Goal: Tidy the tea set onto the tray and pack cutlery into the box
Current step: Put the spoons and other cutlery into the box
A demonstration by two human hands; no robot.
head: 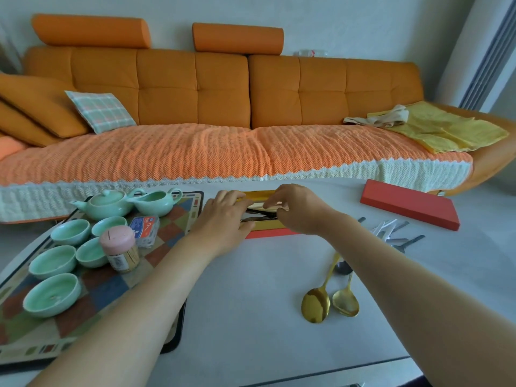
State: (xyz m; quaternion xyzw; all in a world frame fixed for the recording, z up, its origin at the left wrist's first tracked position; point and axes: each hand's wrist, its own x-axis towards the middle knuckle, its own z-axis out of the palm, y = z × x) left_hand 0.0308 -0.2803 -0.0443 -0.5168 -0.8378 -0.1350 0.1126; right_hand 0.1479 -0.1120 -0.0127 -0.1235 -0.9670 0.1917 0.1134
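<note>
No legible txt: print on small pack [144, 228], toothpick jar label [120, 261] too blurred.

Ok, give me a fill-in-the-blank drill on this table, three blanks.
1. The tray holds ___ cups.
2. Two ___ spoons lie on the table.
3. The left hand and right hand meet at the box; its ___ lid lies apart, to the right.
Missing words: five; gold; red.
</note>
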